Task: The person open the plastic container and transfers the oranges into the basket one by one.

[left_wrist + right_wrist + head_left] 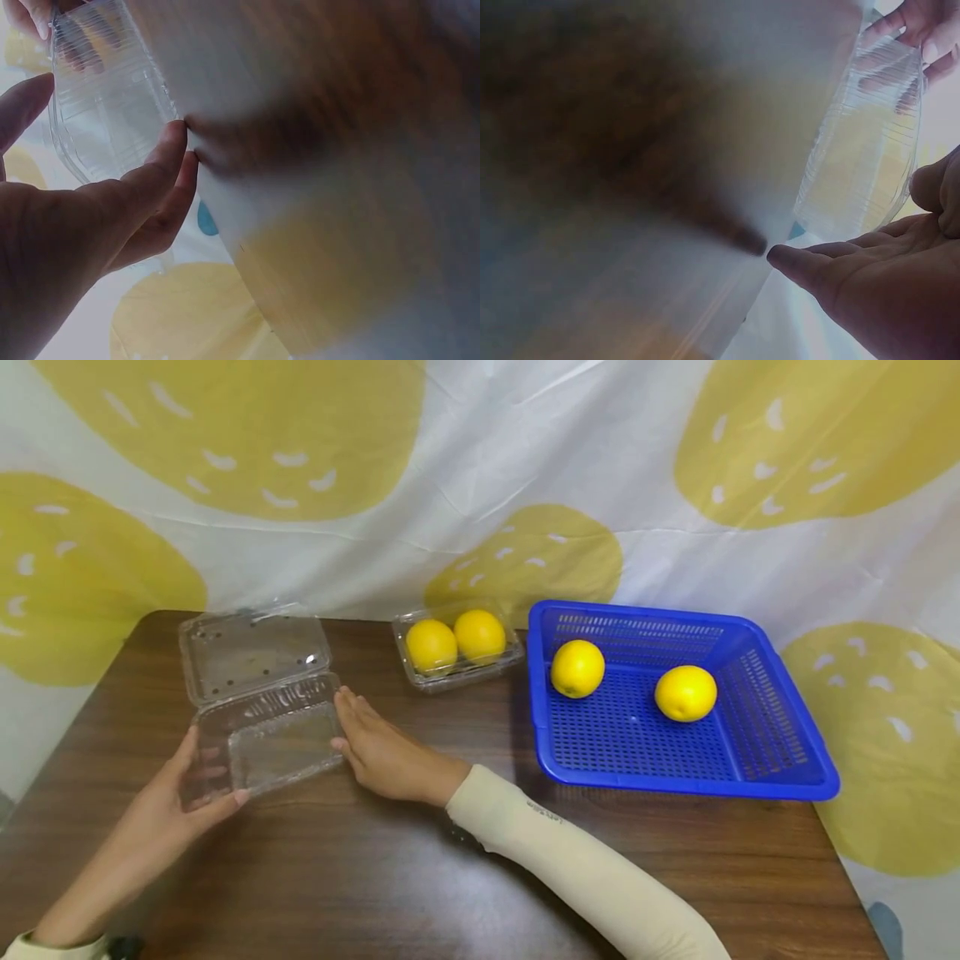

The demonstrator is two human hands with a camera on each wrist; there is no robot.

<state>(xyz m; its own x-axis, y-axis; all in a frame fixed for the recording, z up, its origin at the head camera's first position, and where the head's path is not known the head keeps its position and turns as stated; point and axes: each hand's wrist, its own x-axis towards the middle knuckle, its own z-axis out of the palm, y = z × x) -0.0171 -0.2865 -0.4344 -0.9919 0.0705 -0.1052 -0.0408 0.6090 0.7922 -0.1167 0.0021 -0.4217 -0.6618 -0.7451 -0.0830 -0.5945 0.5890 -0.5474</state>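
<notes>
While its lid, dotted with small round holes, lies swung open at the back, the clear, glossy rectangular hinged box of thin ribbed plastic sits on the left part of the brown wood-grain table. It lies between the left grip, whose thumb and fingers spread about its left end, and the right grip, whose straight fingers lie side by side along its right end, both unclenched
</notes>
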